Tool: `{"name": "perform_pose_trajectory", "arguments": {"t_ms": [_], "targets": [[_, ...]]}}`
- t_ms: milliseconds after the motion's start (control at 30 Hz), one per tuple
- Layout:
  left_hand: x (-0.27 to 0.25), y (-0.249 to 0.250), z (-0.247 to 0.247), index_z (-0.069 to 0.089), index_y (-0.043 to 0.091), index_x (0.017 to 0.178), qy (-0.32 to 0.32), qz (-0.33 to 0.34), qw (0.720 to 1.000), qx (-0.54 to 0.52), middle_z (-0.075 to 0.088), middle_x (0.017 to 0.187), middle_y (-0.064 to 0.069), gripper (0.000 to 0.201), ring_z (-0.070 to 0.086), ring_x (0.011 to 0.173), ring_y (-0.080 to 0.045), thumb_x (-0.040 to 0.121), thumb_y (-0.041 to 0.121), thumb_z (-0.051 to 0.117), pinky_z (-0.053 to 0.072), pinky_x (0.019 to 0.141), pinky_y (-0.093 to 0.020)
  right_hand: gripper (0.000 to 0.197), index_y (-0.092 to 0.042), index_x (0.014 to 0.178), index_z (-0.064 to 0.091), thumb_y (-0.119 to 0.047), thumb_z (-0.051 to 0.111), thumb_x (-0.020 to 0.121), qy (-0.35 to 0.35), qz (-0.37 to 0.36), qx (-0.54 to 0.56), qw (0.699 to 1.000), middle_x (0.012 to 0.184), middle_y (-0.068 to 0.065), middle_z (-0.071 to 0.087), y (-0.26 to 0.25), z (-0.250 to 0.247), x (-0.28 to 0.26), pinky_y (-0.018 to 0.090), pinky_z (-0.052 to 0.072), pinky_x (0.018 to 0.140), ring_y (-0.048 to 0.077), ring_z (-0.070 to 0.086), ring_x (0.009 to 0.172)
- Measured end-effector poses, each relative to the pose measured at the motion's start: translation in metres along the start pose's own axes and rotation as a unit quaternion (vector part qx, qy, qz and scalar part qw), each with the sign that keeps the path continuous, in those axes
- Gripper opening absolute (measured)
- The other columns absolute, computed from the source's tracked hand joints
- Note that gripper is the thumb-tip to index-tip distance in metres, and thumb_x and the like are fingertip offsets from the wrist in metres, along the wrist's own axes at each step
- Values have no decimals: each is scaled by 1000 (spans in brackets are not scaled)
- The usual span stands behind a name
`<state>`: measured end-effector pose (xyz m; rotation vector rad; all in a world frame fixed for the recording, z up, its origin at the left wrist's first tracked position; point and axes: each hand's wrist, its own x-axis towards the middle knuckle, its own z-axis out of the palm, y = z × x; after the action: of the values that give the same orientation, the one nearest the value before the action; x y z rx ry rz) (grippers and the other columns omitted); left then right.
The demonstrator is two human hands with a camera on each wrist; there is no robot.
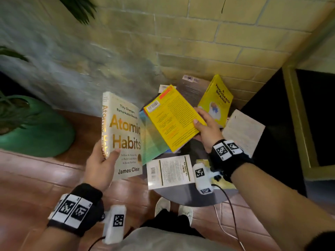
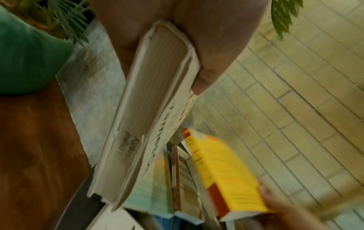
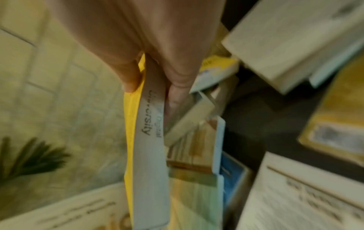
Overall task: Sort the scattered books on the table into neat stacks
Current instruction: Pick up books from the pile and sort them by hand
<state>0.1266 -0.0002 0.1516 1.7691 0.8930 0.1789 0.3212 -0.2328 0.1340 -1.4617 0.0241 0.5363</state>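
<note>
Books fill both hands. At centre-left of the head view the left hand (image 1: 100, 166) grips a cream hardback, "Atomic Habits" (image 1: 123, 134), by its lower spine corner — thumb laid across the front cover, fingers behind — and holds it upright, clear of the table. The left wrist view shows the same book (image 2: 141, 124) edge-on, its page block pinched between thumb and fingers with a stamp on the page edges. Right of centre, the right hand (image 1: 205, 128) clamps a yellow paperback (image 1: 172, 118) at its right edge, back cover up and barcode at its upper left, tilted above the other books; in the right wrist view the thumb (image 3: 128, 77) presses the yellow cover while the fingers curl under the pages. Beneath lies a green-and-blue book (image 1: 154, 142) on the round dark table (image 1: 186, 198). A white book (image 1: 169, 171) lies flat near the table's lower edge, back cover up. "A Thousand Brains" (image 1: 216, 100), also yellow, leans at the upper right, with a dark book (image 1: 192, 89) behind it and a pale book (image 1: 243, 131) to the right. At the far left sits a green plant pot (image 1: 41, 131) on the wooden floor.
</note>
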Motion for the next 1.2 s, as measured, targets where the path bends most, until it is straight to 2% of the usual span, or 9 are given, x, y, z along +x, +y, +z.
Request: {"name": "perform_pose_trajectory", "arguments": {"t_ms": [100,200,433,567,667,800,933,1067,1200], "targets": [[1,3,-11,55,28,128,26,5,1000,5,68,118,-1,49,64,108,-24,80,35,63,51,96,-50,37,-29,119,53,-1,46,97,-9,37,-57,998,112,1,63,38,16,16,40,58,77,20,62,100],[0,5,-14,55,26,129,21,17,1000,7,68,116,0,49,64,107,-22,82,33,64,51,95,-47,48,-21,129,53,7,49,90,-5,62,-174,983,132,13,55,74,8,37,53,45,101,32,53,122],[2,4,3,56,23,130,-45,8,997,-56,70,116,2,40,67,105,-17,91,19,64,53,86,-37,59,-11,143,41,6,55,88,-14,91,-317,944,135,11,50,83,-21,38,31,45,99,22,54,117],[4,4,22,56,21,130,-96,-26,992,-73,70,117,1,38,66,108,-21,92,16,63,53,93,-46,32,-4,119,61,0,57,87,180,5,-335,925,113,14,58,69,-58,-1,7,35,75,20,55,92],[5,1,38,61,25,121,-113,-44,990,-73,72,110,4,33,67,103,-20,90,16,64,53,93,-47,14,-7,97,61,-16,61,86,306,45,-364,879,106,17,61,68,-98,-37,23,36,77,32,58,96],[-2,-4,54,60,36,105,-137,-56,987,-66,70,101,10,30,66,95,-12,94,8,59,52,77,-31,53,-5,108,53,-48,67,80,312,257,-384,830,113,21,62,93,-135,-75,37,47,84,37,60,103],[-8,-5,64,56,27,123,-155,-63,984,-54,68,109,9,33,65,100,-13,95,9,58,52,85,-37,112,-7,139,29,-62,80,57,299,331,-354,822,141,23,37,126,-136,-88,49,40,101,41,44,126],[-8,-7,67,54,24,131,-157,-51,986,-30,68,118,3,38,65,108,-20,95,12,59,51,95,-46,116,-12,146,14,-53,82,61,253,388,-335,820,143,23,39,132,-137,-81,52,41,103,43,45,126],[-8,-6,67,55,26,128,-169,-42,984,-25,69,120,3,35,65,110,-20,95,13,58,51,96,-46,110,-7,134,29,-53,86,53,269,399,-310,820,131,20,52,140,-151,-87,48,48,96,40,57,114]]}}
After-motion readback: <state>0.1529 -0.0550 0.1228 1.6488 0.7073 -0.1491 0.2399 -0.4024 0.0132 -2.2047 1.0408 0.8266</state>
